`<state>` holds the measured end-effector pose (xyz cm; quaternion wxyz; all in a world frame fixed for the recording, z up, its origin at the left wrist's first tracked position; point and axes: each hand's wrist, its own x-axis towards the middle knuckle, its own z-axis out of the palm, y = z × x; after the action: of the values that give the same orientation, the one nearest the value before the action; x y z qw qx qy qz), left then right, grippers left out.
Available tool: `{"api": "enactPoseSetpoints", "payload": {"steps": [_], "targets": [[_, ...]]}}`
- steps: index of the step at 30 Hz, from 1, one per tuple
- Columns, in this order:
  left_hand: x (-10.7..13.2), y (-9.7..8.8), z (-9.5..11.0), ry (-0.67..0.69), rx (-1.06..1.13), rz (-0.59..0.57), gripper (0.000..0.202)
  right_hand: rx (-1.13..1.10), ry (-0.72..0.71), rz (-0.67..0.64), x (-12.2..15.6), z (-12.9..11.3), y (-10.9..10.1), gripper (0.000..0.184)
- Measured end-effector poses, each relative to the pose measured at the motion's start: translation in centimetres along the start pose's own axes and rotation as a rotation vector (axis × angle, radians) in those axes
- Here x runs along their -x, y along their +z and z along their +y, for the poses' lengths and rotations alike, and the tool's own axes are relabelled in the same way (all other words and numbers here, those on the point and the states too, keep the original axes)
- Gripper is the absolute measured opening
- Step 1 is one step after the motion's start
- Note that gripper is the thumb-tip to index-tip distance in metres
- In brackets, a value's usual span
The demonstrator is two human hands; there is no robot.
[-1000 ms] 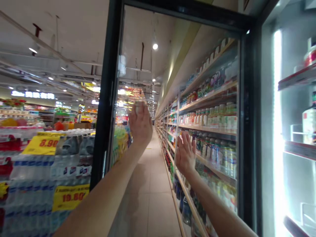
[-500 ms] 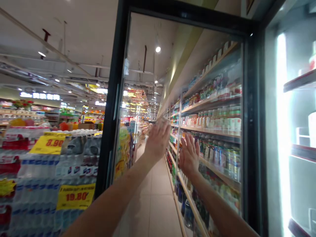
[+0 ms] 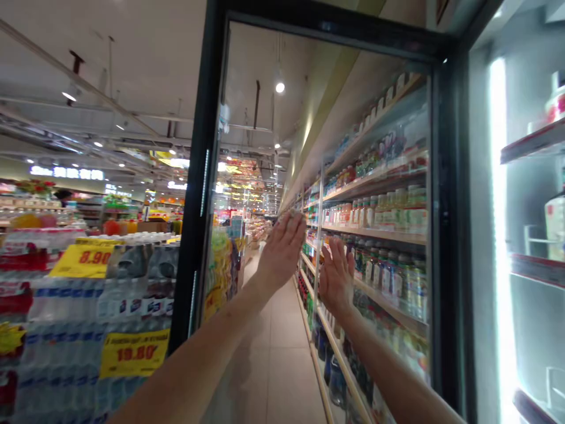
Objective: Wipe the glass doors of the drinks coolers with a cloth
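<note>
two flat hands [image 3: 281, 252] [image 3: 336, 281], fingers extended, at the glass door [image 3: 318, 141]; yellow signs [image 3: 82, 261] [image 3: 135, 353]: 8.90, 19.80.

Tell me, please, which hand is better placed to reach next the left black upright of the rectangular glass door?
Likely the left bare hand: it appears nearer that black upright. The right bare hand is farther right and would probably cross the left forearm.

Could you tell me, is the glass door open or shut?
Open: the glass door stands angled outward, leaving the lit shelves exposed to its right.
</note>
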<state>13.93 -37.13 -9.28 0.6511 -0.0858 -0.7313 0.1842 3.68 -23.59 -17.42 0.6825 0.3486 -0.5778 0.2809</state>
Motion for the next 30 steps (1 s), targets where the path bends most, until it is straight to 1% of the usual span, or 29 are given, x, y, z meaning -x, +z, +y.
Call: {"api": "enactPoseSetpoints", "payload": {"steps": [1,3,5,7,9,10,13,15,16,17,18,19,20,21,22,23,24,25,26,27,28,30], "targets": [[-0.2,0.5,0.6,0.040,0.019,-0.001,0.047,-0.039,0.015,0.023,-0.2,-0.2,-0.1,0.058],[-0.7,1.3,1.0,0.080,0.072,0.018,0.051,-0.162,0.013,0.054,-1.2,-1.0,-0.4,0.056],[-1.1,1.4,0.4,0.072,0.110,0.030,0.056,-0.298,-0.057,0.016,-2.9,-2.0,-0.5,0.053],[-1.0,1.0,-0.7,0.001,0.079,0.025,0.058,-0.366,-0.125,-0.065,-4.8,-3.0,-0.5,0.050],[-0.3,0.2,-2.0,-0.073,0.000,0.003,0.066,-0.328,-0.097,-0.118,-6.6,-3.8,-0.3,0.047],[0.2,-0.4,-2.6,-0.081,-0.039,-0.017,0.073,-0.287,-0.065,-0.128,-7.3,-4.2,-0.1,0.046],[1.6,-1.7,-4.0,-0.007,-0.105,-0.072,0.093,-0.161,-0.016,-0.117,-9.1,-5.7,0.7,0.042],[2.1,-2.1,-4.5,0.023,-0.122,-0.069,0.098,-0.095,-0.017,-0.075,-10.1,-6.4,1.3,0.040],[2.2,-2.2,-4.7,0.025,-0.125,-0.060,0.099,-0.068,-0.035,-0.064,-10.6,-6.4,1.5,0.038],[2.2,-2.1,-4.8,0.024,-0.125,-0.052,0.099,-0.045,-0.066,-0.067,-11.0,-6.0,1.6,0.036],[2.2,-2.0,-4.8,0.024,-0.120,-0.045,0.099,-0.026,-0.106,-0.080,-11.3,-5.0,1.5,0.035],[2.2,-1.8,-4.9,0.025,-0.113,-0.041,0.098,-0.010,-0.143,-0.102,-11.5,-3.5,1.2,0.035],[2.2,-1.6,-4.8,0.023,-0.104,-0.036,0.097,0.005,-0.158,-0.121,-11.6,-1.5,0.6,0.036],[2.2,-1.4,-4.8,0.016,-0.094,-0.033,0.095,0.022,-0.133,-0.121,-11.5,0.9,-0.2,0.037],[2.1,-1.1,-4.6,0.004,-0.086,-0.028,0.094,0.042,-0.069,-0.097,-11.4,3.5,-1.1,0.038],[2.1,-0.9,-4.4,-0.019,-0.081,-0.021,0.093,0.062,0.025,-0.042,-11.3,6.0,-2.0,0.037],[2.0,-0.6,-4.1,-0.050,-0.078,-0.014,0.093,0.075,0.130,0.031,-11.1,8.1,-2.7,0.036],[2.0,-0.4,-3.8,-0.087,-0.079,-0.006,0.093,0.076,0.213,0.102,-11.0,9.5,-3.1,0.036],[1.9,-0.2,-3.4,-0.120,-0.079,0.003,0.093,0.066,0.264,0.158,-10.9,10.1,-3.2,0.035],[1.9,0.0,-3.1,-0.144,-0.081,0.011,0.094,0.051,0.277,0.187,-10.9,9.7,-3.0,0.035],[1.8,0.1,-2.9,-0.156,-0.083,0.017,0.093,0.031,0.244,0.186,-10.8,8.6,-2.4,0.036],[1.8,0.2,-2.7,-0.156,-0.085,0.019,0.092,-0.002,0.087,0.107,-11.0,4.8,-0.6,0.035]]}}
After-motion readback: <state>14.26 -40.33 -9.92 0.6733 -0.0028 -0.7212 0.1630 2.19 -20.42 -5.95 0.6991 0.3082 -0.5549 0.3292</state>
